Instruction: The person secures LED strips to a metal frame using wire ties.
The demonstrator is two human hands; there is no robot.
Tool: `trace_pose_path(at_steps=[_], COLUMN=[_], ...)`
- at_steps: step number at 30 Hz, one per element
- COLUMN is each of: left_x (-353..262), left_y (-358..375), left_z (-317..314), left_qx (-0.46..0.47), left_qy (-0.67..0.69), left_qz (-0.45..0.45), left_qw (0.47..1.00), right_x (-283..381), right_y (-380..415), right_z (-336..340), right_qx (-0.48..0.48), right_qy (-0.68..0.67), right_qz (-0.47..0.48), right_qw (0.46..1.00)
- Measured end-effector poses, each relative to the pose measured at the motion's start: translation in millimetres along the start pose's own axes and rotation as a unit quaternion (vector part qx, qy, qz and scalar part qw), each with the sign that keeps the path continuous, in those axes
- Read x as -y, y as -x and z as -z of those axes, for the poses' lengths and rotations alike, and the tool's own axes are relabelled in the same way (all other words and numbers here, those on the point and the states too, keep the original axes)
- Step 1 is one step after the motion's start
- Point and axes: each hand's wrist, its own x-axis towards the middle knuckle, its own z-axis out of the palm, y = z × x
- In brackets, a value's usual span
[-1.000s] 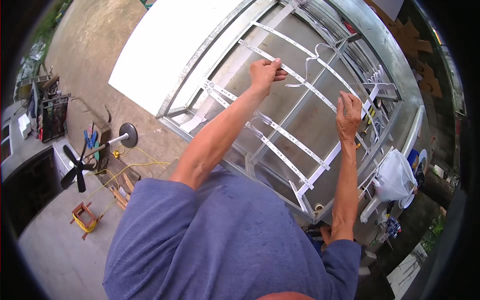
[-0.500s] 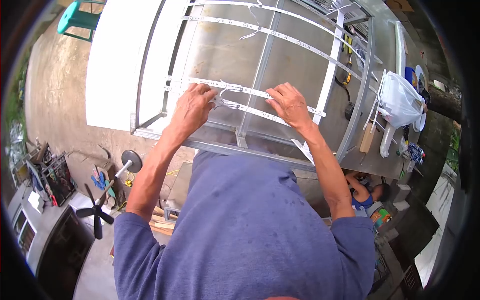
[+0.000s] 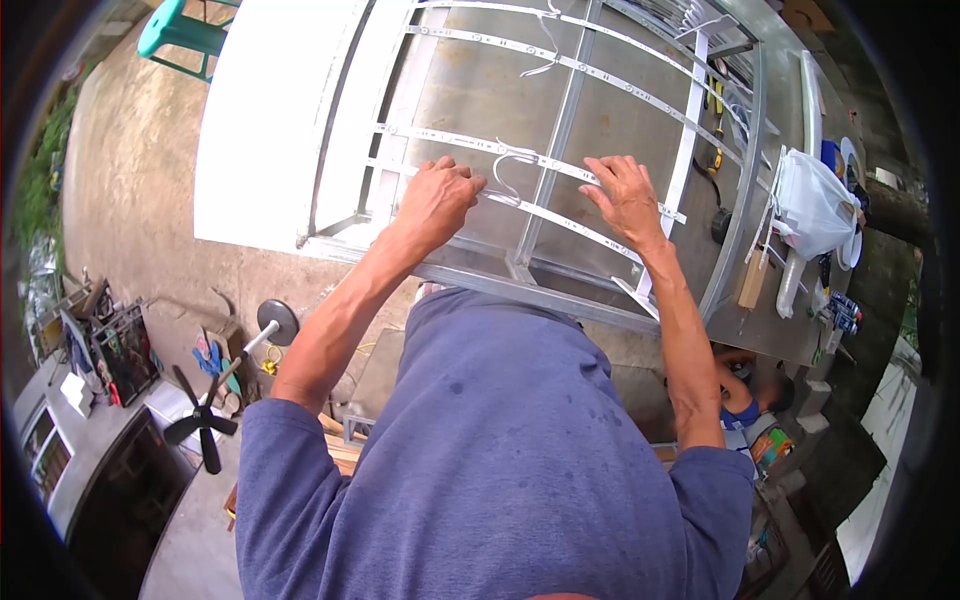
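Note:
Several white LED strips run across a metal frame (image 3: 562, 100). My left hand (image 3: 437, 203) is closed on the nearest strip (image 3: 562, 221), its fingertips pressed together at the strip's left part. Fingers spread, my right hand (image 3: 628, 200) is at the right part of the second-nearest strip (image 3: 450, 137); it does not visibly grip it. Between my hands, a loop of thin white wire (image 3: 503, 170) joins these two strips. A white upright bar (image 3: 684, 130) crosses the strips' right ends.
White panel (image 3: 262, 120) on the left, green stool (image 3: 180, 35) beyond it. To the right are a plastic bag (image 3: 815, 205), a wood piece (image 3: 752, 282) and a tape measure (image 3: 720, 225). Another person (image 3: 745, 395) is low at the right. A black fan (image 3: 201, 420) is at lower left.
The whole view has shifted, so the frame appears farther right. The two nearest strips are farther apart at my hands, and my right hand's fingers have opened off the strip.

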Motion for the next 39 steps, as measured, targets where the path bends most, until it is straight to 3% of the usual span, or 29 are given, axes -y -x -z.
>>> trace_pose_path(at_steps=[7, 10, 17, 20, 23, 39], left_x=[2, 4, 6, 8, 6, 7], left_y=[0, 0, -12, -13, -13, -20], left_z=[-1, -2, 5, 4, 4, 5], left_qx=[0.039, 0.008, 0.038, 0.030, -0.004, 0.009], left_qy=[0.030, 0.047, 0.007, 0.018, 0.047, 0.024], left_qz=[0.014, 0.005, 0.007, -0.004, 0.001, 0.012], left_qw=[0.999, 0.999, 0.999, 0.999, 0.999, 1.000], right_x=[2, -1, -6, -14, -18, -32], right_y=[3, 5, 4, 5, 5, 2], right_z=[-2, -7, -7, -12, -10, -18], right_qx=[-0.016, -0.014, -0.009, -0.051, -0.040, -0.039], right_qy=[-0.006, -0.013, -0.009, -0.017, 0.002, -0.023], right_qz=[0.013, 0.012, -0.006, -0.001, -0.015, 0.003], right_qw=[1.000, 1.000, 1.000, 0.999, 0.999, 0.999])
